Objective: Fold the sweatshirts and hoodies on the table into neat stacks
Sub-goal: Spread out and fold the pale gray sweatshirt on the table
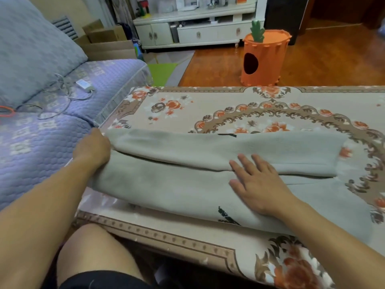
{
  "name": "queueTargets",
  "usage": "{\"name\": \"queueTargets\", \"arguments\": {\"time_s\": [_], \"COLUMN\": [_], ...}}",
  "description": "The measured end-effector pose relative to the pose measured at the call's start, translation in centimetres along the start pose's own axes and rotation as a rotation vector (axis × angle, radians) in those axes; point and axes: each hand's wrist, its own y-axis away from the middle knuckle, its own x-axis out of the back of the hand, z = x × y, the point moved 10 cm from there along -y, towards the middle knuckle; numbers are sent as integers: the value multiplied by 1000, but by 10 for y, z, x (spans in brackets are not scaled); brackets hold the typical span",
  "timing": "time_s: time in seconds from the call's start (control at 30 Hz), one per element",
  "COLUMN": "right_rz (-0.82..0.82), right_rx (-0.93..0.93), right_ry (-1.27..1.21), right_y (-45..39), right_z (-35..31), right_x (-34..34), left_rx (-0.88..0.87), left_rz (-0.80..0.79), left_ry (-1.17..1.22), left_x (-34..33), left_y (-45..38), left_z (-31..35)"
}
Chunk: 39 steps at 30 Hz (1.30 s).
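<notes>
Sweatshirt, grey, lies spread across the near half of the tabletop, on a floral cloth. One long panel is folded over along its far edge, making a band that runs left to right. Black print shows near the front edge and at the far edge.

Left hand sits at the left end of the folded band, fingers curled into the fabric; I read this as a grip holding the sweatshirt's edge. Fingertips are hidden under the cloth.

Right hand lies flat on the sweatshirt, just right of centre, fingers straight and spread wide, palm pressing down where the folded band meets the lower layer.

I note a blue-grey sofa just left of the tabletop, with a white adapter and cables on its seat. An orange carrot-shaped bin stands on the wood floor beyond, well apart from the tabletop. A white cabinet stands against the back wall.
</notes>
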Motion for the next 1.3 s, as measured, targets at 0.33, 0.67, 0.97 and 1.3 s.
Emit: {"name": "queueTargets", "arguments": {"time_s": [0.33, 0.67, 0.97, 1.3], "right_rz": [38, 53, 226, 3], "right_rx": [35, -426, -662, -527], "right_ry": [-134, -1775, -981, -841], "right_y": [-2, 59, 108, 106], "right_z": [2, 97, 135, 99], "right_x": [6, 70, 44, 22], "left_rx": [-246, -639, -515, -97], "left_rz": [-382, -750, -767, -948], "left_ry": [528, 813, 820, 1299], "left_x": [60, 32, -77, -51], "left_y": [61, 258, 290, 262], "left_z": [142, 359, 352, 285]}}
